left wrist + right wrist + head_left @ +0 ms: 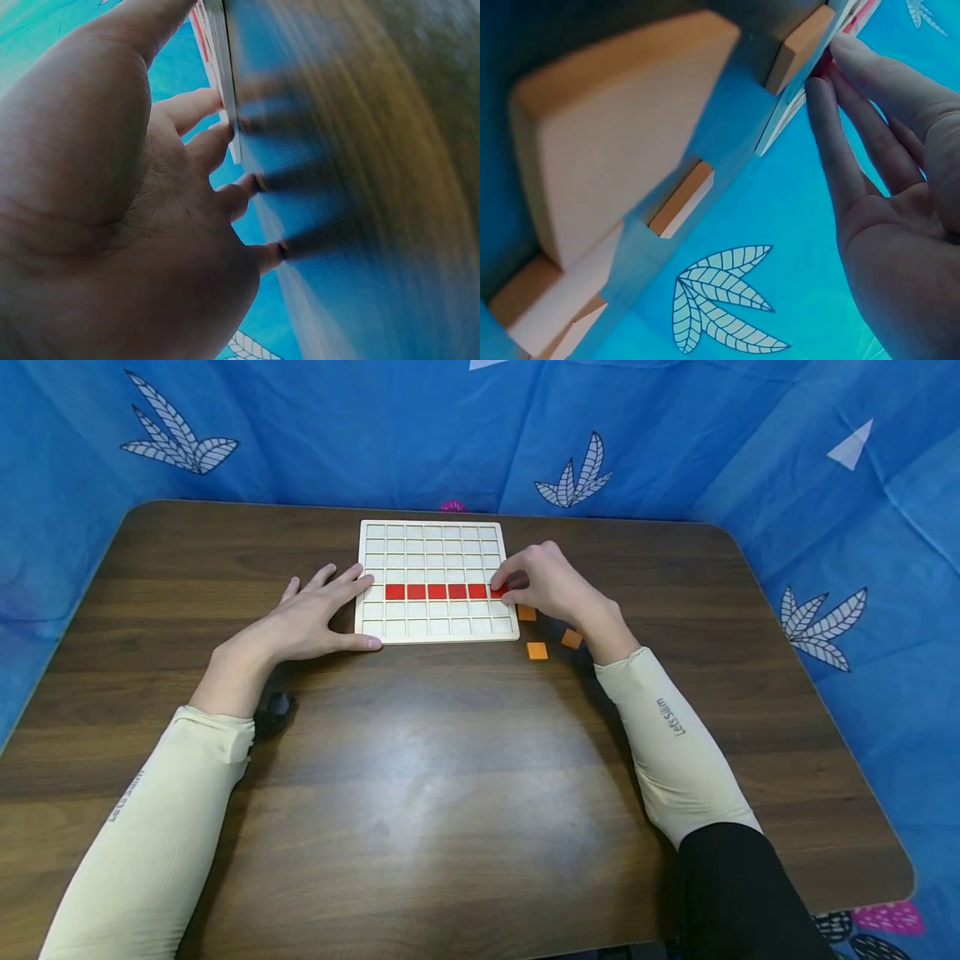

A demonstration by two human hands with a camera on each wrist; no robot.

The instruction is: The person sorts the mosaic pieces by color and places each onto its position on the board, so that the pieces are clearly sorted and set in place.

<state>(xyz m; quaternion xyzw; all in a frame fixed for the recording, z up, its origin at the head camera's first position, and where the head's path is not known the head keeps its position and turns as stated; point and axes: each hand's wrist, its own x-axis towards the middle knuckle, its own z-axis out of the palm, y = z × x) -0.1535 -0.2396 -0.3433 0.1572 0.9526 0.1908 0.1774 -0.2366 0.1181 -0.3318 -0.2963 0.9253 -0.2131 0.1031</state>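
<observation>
A cream grid board (427, 628) lies near the far edge of the table, with a row of red square tiles (437, 592) in one of its lower rows. My left hand (303, 614) is spread at the board's left side, fingertips and thumb touching its edge. At the right end of the red row, my right hand (551, 581) pinches a red tile (498, 592) between thumb and fingers. In the right wrist view the fingertips meet at the board's edge, and the red tile (823, 63) is mostly hidden by them.
Orange square tiles (537, 651) lie on the wooden table (390, 827) just right of the board, under and beside the right forearm. In the right wrist view orange tiles (630, 142) loom close to the camera. A blue patterned cloth (315, 435) hangs behind the table.
</observation>
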